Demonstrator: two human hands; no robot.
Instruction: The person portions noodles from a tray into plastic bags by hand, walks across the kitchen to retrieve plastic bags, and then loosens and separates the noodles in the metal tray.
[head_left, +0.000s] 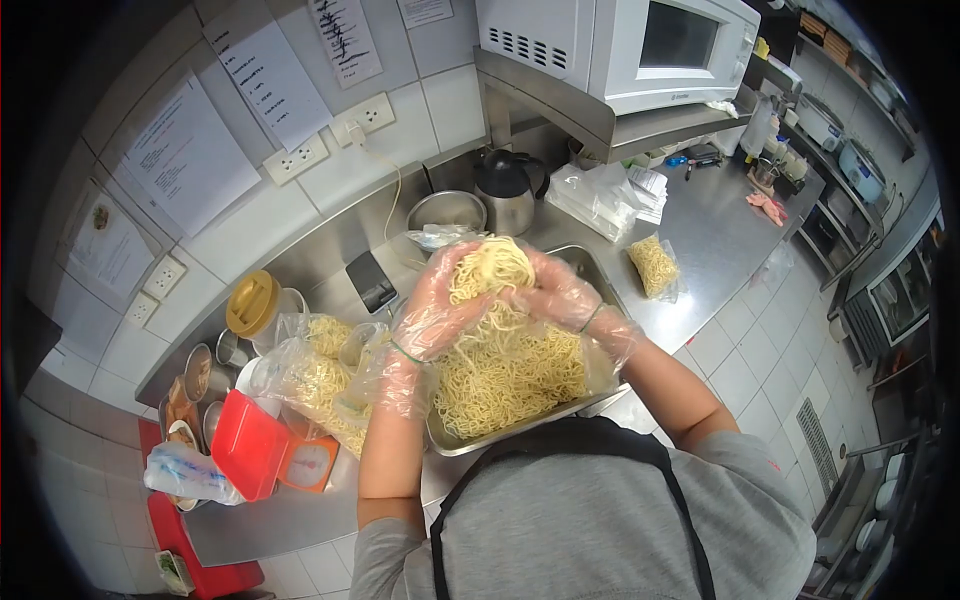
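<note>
Both of my hands wear clear plastic gloves held by bands at the wrists. My left hand and my right hand are cupped round a clump of yellow noodles, with strands hanging below it. Under them a metal tray holds a large heap of loose noodles. Bagged noodles lie to the left of the tray, close to my left forearm. One filled bag of noodles rests on the steel counter to the right.
A scale, metal bowl and thermos jug stand behind the tray. Plastic bags lie below the microwave. At left are a yellow-lidded container and a red box.
</note>
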